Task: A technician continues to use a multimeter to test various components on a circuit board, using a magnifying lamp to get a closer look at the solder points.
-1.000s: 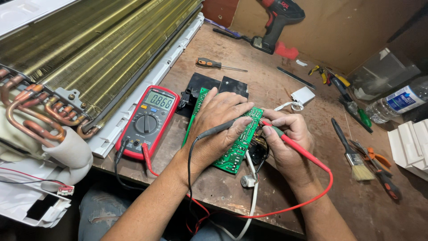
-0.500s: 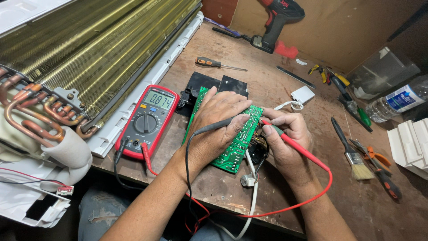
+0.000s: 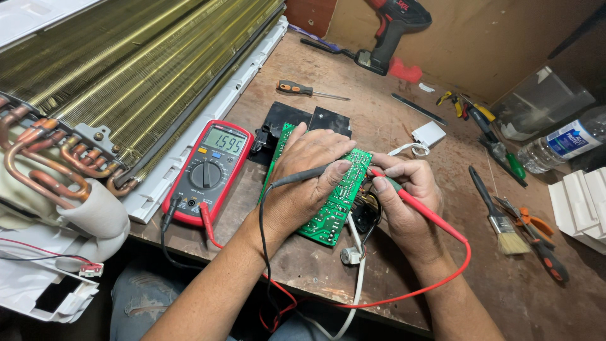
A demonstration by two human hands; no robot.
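Right, both hands are down on the green circuit board [image 3: 338, 205] at the centre of the frame, lying on the wooden table [image 3: 353, 113]. The left hand [image 3: 309, 173] lies flat over the board, fingers pinching the black probe [image 3: 309, 175] against it. The right hand [image 3: 404, 196], just to the right, has its fingers clenched round the red probe [image 3: 420, 205], tip on the board's right edge. Red and black leads loop off the table's near edge back to the red multimeter [image 3: 211, 170], left of centre, display lit. A finned coil [image 3: 120, 76] fills the upper left; a paintbrush [image 3: 495, 215] and pliers [image 3: 536, 237] lie at right.
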